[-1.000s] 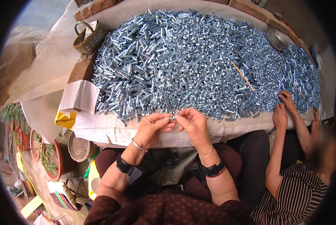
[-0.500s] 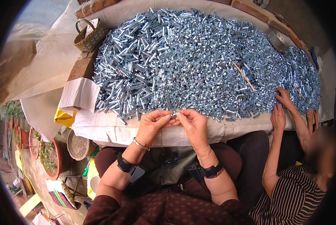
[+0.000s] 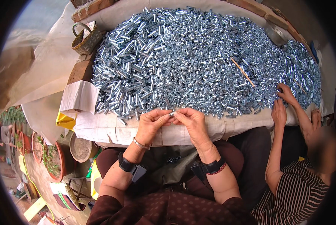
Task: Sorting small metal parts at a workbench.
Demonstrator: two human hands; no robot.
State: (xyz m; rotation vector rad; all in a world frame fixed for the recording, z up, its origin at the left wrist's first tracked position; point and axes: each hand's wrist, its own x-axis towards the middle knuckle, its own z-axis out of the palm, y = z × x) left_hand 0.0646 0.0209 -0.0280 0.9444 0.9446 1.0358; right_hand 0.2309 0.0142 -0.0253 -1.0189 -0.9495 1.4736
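Close together at the near edge of the pile, my left hand point(image 3: 152, 124) and my right hand point(image 3: 192, 123) meet fingertip to fingertip. Between their thumbs and forefingers is a small shiny metal sleeve point(image 3: 172, 114), mostly covered by the fingers. Just beyond lies a broad heap of silvery metal sleeves point(image 3: 198, 60), with longer tubes point(image 3: 126, 67) gathered toward the left and short ones in the middle and right. Both my hands are closed in a pinch, just over the pale cloth point(image 3: 168, 135) along the front edge.
A co-worker's hands point(image 3: 279, 108) work at the heap on the right. A thin wooden stick point(image 3: 243, 72) lies on the pieces, and a metal bowl point(image 3: 276, 35) rests at the back right. A wicker basket point(image 3: 87, 42) and bricks point(image 3: 81, 71) border the left side.
My hands keep pinching the sleeve, with small shifts of the fingers. The co-worker's hands have moved slightly. The whole view has shifted a little.
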